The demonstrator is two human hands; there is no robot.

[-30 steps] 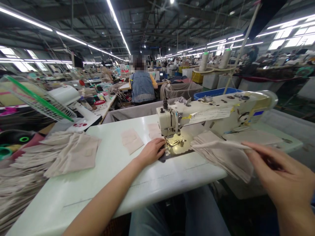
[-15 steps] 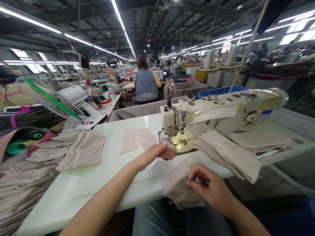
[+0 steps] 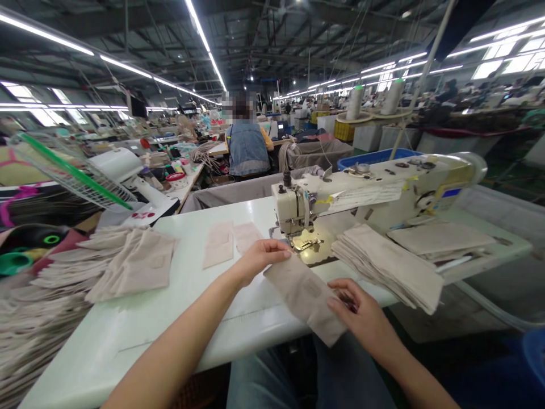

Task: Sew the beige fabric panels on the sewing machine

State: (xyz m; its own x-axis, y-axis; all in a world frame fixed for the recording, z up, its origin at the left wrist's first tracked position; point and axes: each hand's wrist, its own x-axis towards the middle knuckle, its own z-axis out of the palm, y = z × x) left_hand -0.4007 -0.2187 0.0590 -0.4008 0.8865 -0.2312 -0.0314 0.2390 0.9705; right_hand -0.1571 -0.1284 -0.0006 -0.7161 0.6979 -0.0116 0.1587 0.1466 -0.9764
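A beige fabric piece [image 3: 300, 292] with a small sewn patch slants over the front edge of the white table, in front of the sewing machine [image 3: 296, 207]. My left hand [image 3: 267, 257] pinches its upper corner close to the machine's needle area. At its right edge, my right hand [image 3: 360, 307] is closed on the fabric between thumb and fingers. Something small and dark shows inside the right palm, too hidden to name. Two flat beige pieces [image 3: 218, 245] lie on the table left of the machine.
A stack of beige pieces [image 3: 387, 264] rests right of the needle, with more fabric [image 3: 443, 241] behind it. Heaped pieces [image 3: 145, 261] cover the table's left side. A fan [image 3: 114, 170] stands at the back left. A co-worker [image 3: 248, 145] sits ahead, back turned.
My left hand has gone from hovering with fingers extended to pinching the fabric's upper corner. The fabric piece, bunched before, is now stretched flatter between both hands. The view has shifted slightly.
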